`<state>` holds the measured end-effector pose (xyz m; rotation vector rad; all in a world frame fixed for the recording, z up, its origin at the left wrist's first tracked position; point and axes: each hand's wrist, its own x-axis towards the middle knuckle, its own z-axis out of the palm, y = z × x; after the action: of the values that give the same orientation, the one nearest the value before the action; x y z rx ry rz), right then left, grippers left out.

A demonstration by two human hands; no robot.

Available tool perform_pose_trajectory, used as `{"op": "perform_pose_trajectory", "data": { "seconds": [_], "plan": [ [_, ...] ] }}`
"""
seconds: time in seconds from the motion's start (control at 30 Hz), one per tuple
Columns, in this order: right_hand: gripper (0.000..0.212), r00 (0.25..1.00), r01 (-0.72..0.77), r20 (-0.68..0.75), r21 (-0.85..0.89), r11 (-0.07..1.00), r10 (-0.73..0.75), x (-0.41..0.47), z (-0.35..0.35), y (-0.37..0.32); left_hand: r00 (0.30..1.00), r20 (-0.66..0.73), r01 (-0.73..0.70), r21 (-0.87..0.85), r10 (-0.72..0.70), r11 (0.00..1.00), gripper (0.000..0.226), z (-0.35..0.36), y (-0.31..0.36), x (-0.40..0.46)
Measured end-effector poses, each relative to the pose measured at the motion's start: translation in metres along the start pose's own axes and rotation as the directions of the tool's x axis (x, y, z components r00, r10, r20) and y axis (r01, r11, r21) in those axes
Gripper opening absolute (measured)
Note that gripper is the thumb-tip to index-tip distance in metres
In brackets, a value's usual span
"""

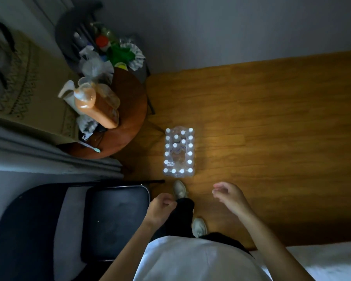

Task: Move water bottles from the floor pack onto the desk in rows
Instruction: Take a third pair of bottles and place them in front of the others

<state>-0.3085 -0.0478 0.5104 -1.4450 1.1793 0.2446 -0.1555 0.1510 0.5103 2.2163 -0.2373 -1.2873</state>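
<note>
The pack [179,152] stood on the floor just beyond the person's feet — both left hand [160,207] and right hand [229,194] hung loosely curled, empty, seemingly readying to reach.

Landmark: round wooden table [128,118], left of middle on the wood floor [251,118].
On the table: large pump bottle [95,106] of orange-brown liquid, lying tilted; crumpled clear plastic bags [95,67] just behind it.
Table's near edge: toothbrush [89,147] with a pale green head.
Behind the table: dark chair [73,31] against the wall, heaped with clutter, among it a red-capped container [102,42] and green cloth [120,54].
Left of the table: patterned tan bag [18,78] with black handles.
Nearer than the table: folded grey fabric [49,159], then a black padded folding chair [116,220].
</note>
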Motion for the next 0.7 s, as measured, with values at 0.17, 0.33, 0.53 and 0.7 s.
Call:
{"op": "perform_pose_trajectory", "data": {
  "seconds": [0.17, 0.33, 0.53, 0.7],
  "plan": [
    [0.021, 0.997, -0.066, -0.04, 0.111, 0.992, 0.071, 0.071, 0.006, -0.024, 0.998, -0.023, 0.05, -0.006, -0.05, 0.999, 0.015, -0.017, 0.027, 0.068],
    [0.018, 0.995, -0.1, -0.009, 0.132, 0.986, 0.102, 0.144, 0.012, -0.043, 0.995, 0.018, 0.096, 0.009, -0.097, 0.995, 0.018, -0.02, 0.045, 0.139],
    [0.017, 0.994, -0.106, 0.019, 0.097, 0.99, 0.104, 0.245, 0.031, -0.035, 0.993, -0.047, 0.111, 0.016, -0.11, 0.994, 0.023, 0.002, 0.048, 0.238],
    [0.015, 0.994, -0.08, 0.069, -0.071, 0.994, 0.085, 0.334, 0.059, 0.0, 0.985, -0.094, 0.154, 0.098, -0.145, 0.983, 0.032, 0.035, 0.023, 0.327]
  ]
}}
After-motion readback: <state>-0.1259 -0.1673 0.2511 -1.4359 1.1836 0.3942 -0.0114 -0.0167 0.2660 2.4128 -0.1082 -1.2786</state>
